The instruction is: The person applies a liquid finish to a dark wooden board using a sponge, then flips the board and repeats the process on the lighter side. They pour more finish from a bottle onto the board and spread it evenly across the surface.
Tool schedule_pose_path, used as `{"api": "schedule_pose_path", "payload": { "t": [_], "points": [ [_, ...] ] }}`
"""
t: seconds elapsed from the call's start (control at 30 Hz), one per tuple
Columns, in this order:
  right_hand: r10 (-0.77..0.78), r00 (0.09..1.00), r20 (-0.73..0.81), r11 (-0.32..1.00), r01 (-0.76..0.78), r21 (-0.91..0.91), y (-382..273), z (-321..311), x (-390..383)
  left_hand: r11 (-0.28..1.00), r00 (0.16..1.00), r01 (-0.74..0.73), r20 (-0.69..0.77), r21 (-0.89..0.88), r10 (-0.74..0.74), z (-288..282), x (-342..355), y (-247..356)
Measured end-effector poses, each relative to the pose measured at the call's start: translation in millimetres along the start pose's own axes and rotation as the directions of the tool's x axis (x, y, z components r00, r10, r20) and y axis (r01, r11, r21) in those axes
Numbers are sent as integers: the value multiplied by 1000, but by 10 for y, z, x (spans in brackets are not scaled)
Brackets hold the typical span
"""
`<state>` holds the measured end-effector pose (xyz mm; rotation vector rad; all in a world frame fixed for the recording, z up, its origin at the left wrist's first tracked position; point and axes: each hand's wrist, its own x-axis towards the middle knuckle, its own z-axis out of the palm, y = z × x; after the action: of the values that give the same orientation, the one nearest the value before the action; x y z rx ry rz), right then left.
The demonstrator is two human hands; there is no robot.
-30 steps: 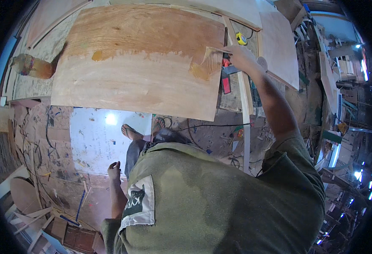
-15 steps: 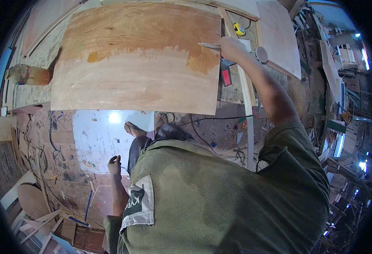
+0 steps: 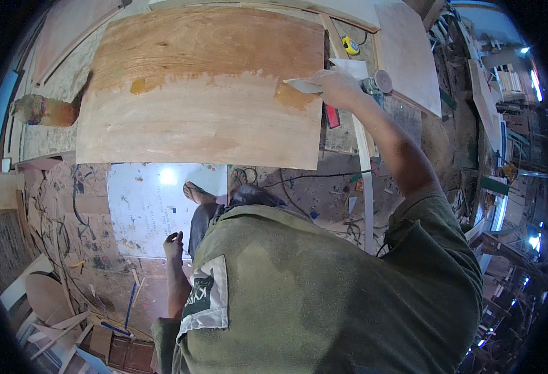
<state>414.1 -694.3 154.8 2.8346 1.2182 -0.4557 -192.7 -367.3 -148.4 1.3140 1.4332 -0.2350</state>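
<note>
My right hand is closed on a pale flat spreader, whose blade is over an amber puddle near the right end of a plywood sheet. The upper part of the sheet is coated darker, with an uneven lower border; the lower part is paler. A second amber blob lies toward the left. A plastic container of amber liquid rests left of the sheet. My left hand hangs low by my leg, fingers loosely bent and apart, nothing visible in it.
Right of the sheet are a yellow tape measure, a power tool with a round disc, a red object, a wood strip and another panel. A white board, cables and scraps cover the floor.
The spreader in my right hand first moved up and left, its angle flattening, then dropped slightly onto the amber puddle. My left hand has shifted only slightly.
</note>
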Motion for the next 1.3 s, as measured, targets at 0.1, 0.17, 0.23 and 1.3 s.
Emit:
{"api": "schedule_pose_path", "payload": {
  "t": [0.1,0.17,0.23,1.3],
  "points": [
    [63,996,64,994,-68,82,1,-59,114,995,994,-94,-58,44,96,-50,6,147],
    [140,990,-27,988,-137,76,205,-1,271,994,996,-75,-49,74,79,-51,-14,179],
    [217,976,-30,975,-215,53,106,75,345,995,998,-53,-40,83,56,-58,17,170],
    [-159,984,77,982,165,-89,569,216,-471,996,997,-77,12,48,76,-128,77,61]
  ]
}}
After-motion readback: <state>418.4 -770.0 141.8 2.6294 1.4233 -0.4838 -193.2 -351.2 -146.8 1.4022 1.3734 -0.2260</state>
